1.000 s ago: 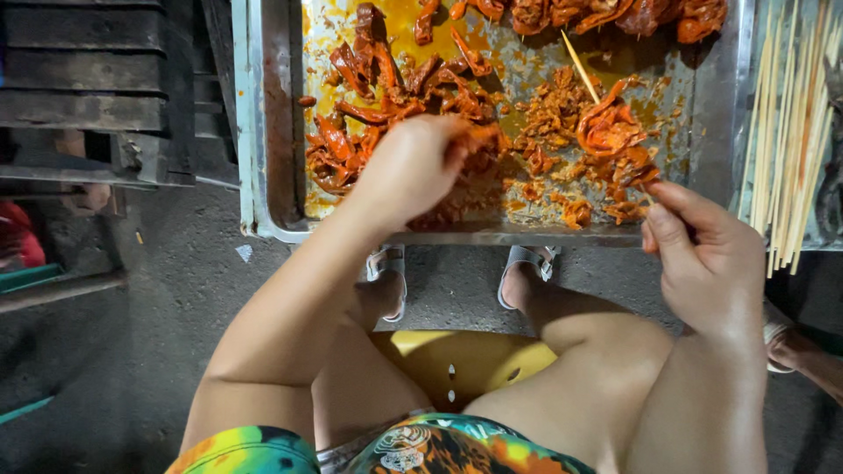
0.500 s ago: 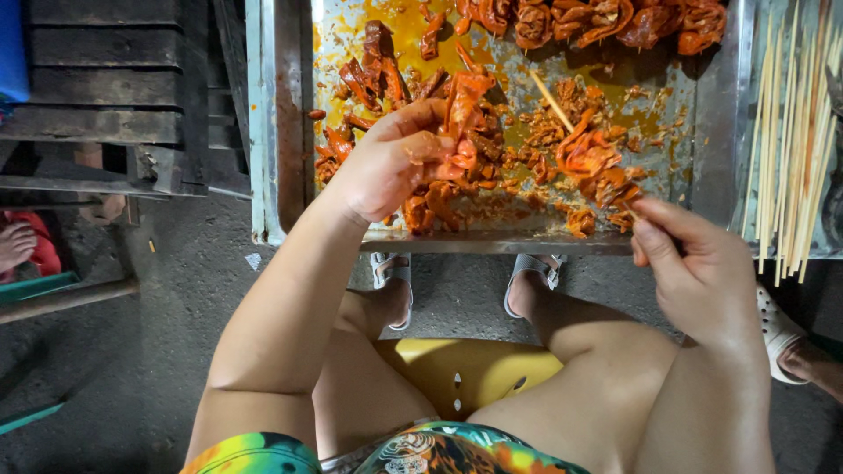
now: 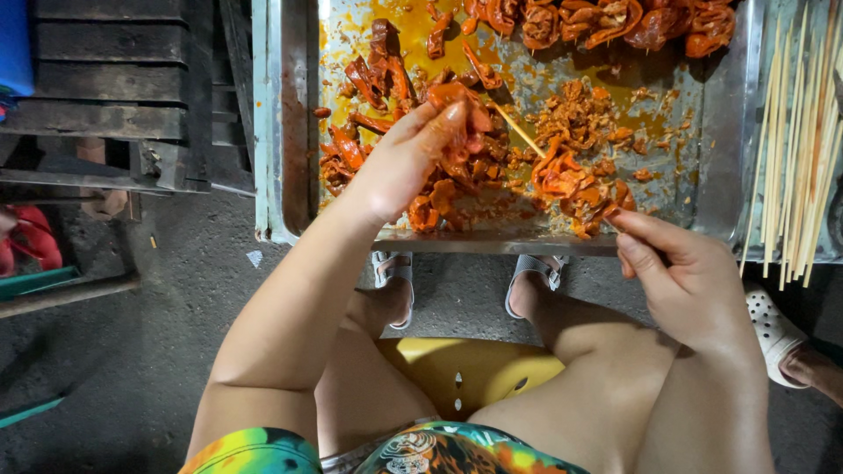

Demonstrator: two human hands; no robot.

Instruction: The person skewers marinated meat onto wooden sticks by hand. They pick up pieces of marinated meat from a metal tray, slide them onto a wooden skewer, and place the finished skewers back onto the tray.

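Since the earlier frame, the left hand (image 3: 406, 162) had lifted a piece of orange-red marinated meat (image 3: 457, 101) off the heap and raised it slightly above the tray floor. That piece was pinched between the left thumb and fingers, so the hand was closed on it, and it hung over the middle of the metal tray (image 3: 290, 132). A bamboo skewer (image 3: 518, 130) ran at a slant from the held piece toward the right hand (image 3: 680, 268), passing through several pieces of threaded meat (image 3: 575, 180) on the way. The right hand sat at the tray's near edge with its fingers drawn narrow; the skewer's end was hidden there, so the grip on it could not be confirmed. Loose meat and orange sauce covered the tray floor. A bundle of bare skewers (image 3: 795, 140) lay just beside the tray on the right. Below, a yellow stool (image 3: 470, 373) showed between the person's knees.
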